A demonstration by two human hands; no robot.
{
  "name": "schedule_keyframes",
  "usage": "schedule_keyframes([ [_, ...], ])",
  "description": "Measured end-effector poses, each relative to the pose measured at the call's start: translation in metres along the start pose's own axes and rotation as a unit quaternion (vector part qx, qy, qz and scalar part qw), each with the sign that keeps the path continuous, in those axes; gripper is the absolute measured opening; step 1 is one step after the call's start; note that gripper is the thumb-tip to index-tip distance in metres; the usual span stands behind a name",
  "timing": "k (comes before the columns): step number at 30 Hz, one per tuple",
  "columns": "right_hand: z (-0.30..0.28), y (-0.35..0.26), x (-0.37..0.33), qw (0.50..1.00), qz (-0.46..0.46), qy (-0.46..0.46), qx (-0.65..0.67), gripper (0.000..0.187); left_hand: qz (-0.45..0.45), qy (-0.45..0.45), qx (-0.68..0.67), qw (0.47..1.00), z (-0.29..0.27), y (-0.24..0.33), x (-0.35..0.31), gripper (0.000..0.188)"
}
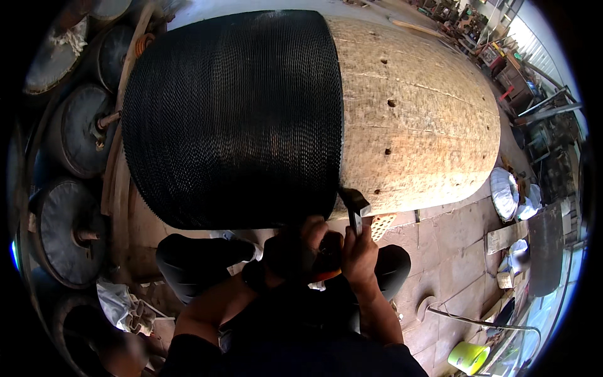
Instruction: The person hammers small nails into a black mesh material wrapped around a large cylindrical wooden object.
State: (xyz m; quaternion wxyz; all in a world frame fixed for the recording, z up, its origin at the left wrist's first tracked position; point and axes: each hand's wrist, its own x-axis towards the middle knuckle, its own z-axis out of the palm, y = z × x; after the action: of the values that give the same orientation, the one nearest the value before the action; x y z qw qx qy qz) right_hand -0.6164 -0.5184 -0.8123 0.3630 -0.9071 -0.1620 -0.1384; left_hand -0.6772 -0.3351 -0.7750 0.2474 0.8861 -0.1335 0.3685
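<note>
A large drum lies across the view in front of my knees. Rows of black toothed strip [232, 119] wrap its left part, while its right part is bare, pale wood [421, 119] with dark holes. My right hand [360, 256] is closed around a hammer-like tool [356, 213] with a flat metal shank and a dark head, close to the strip's lower right edge. Beside it, my left hand [313, 234] has curled fingers near the drum's lower edge; deep shadow hides what they hold. A dark object with an orange part [326, 275] shows between my hands.
Several dark round-ended rollers with shafts [68, 232] line the left side, beside a long wooden beam [119, 157]. White sacks [504, 193], a dark curved panel [545, 251], a bent metal rod [483, 322] and a yellow-green bucket [468, 358] are at the right.
</note>
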Motion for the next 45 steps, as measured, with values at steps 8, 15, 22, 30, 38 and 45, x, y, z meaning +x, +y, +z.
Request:
schedule_keyframes([
  [8, -0.008, -0.013, 0.01, 0.996, -0.01, 0.023, 0.088, 0.02, 0.14, 0.124, 0.172, 0.967, -0.038, -0.076, 0.081, 0.034],
  [15, -0.022, -0.003, 0.0, 0.999, -0.011, 0.006, 0.048, 0.063, 0.122, 0.187, 0.165, 0.961, -0.027, -0.078, 0.095, 0.033],
  [22, -0.019, -0.012, 0.008, 0.993, 0.054, -0.002, 0.104, 0.028, 0.12, 0.202, 0.183, 0.955, -0.023, -0.085, 0.097, 0.031],
  [30, -0.035, -0.012, -0.004, 0.993, -0.064, 0.023, 0.098, 0.022, 0.105, 0.158, 0.253, 0.949, -0.032, -0.084, 0.102, 0.033],
  [38, -0.034, -0.019, -0.021, 0.985, 0.023, -0.011, 0.17, 0.022, 0.093, 0.198, 0.243, 0.945, -0.032, -0.083, 0.126, 0.041],
  [45, -0.035, -0.029, 0.004, 0.973, -0.053, 0.068, 0.213, 0.025, 0.08, 0.207, 0.263, 0.939, -0.033, -0.082, 0.132, 0.038],
])
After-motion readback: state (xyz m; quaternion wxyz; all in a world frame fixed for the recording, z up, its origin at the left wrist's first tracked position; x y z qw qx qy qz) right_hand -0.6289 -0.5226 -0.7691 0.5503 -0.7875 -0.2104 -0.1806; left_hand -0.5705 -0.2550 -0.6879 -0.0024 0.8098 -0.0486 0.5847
